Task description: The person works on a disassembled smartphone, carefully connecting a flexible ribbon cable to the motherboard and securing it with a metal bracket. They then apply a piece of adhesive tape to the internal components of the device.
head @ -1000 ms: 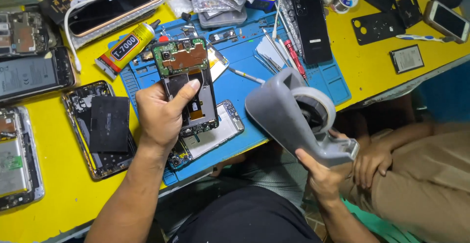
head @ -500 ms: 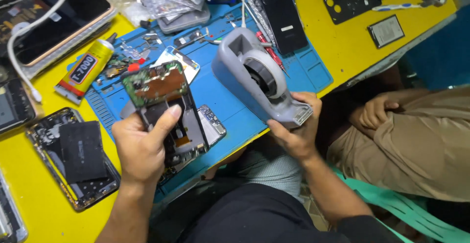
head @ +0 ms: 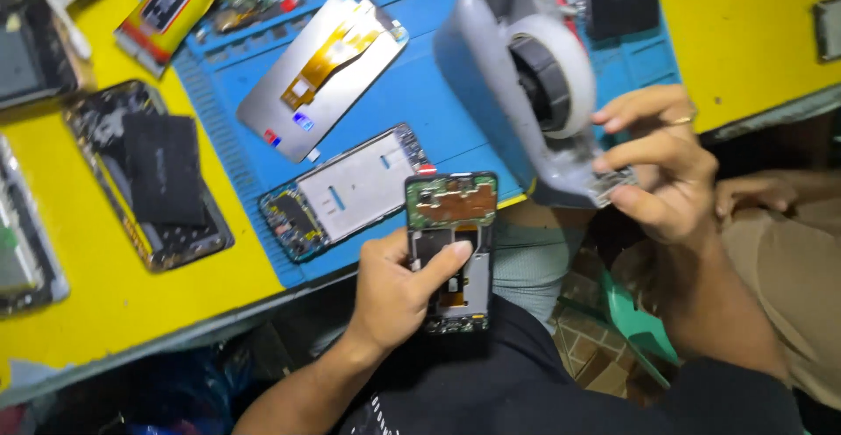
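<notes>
Your left hand (head: 399,290) gripped the opened black phone frame (head: 451,247), long axis upright | your right hand's fingers (head: 657,150) pinched at the grey tape dispenser (head: 526,84), up-right of it.

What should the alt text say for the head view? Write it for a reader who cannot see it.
A person's left hand holds an opened phone with its circuit board bare, while the right hand fingers the cutter end of a grey tape dispenser. Behind lie a blue work mat on a yellow table, with other dismantled phones.
</notes>
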